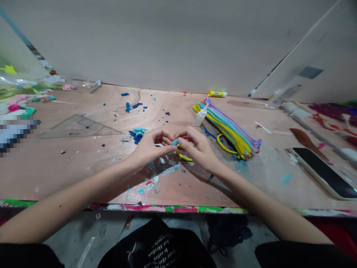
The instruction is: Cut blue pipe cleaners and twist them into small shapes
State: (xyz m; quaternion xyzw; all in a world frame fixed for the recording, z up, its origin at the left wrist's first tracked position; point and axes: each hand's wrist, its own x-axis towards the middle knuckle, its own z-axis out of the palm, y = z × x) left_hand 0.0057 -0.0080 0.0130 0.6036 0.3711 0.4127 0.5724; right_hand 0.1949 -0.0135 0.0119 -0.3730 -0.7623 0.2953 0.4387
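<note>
Over the middle of the table, my left hand (pixel 152 146) and my right hand (pixel 198 147) meet at their fingertips. Both pinch a small light blue piece (pixel 175 142) between thumb and fingers; its full shape is hidden. A bit of red shows by the right index finger. Below the right hand, a yellow curved loop (pixel 184 157) is partly covered, and I cannot tell whether it is held or lies on the table. Beside the left hand lies a small cluster of blue and light blue pieces (pixel 137 134).
A bundle of yellow, light blue and purple fuzzy stems (pixel 230 130) lies to the right, with a small white nozzle bottle (pixel 200 116) against it. A yellow glue stick (pixel 217 94) is behind. A clear set square (pixel 75 127) lies left, a phone (pixel 323 173) right. Scraps litter the table (pixel 106 175).
</note>
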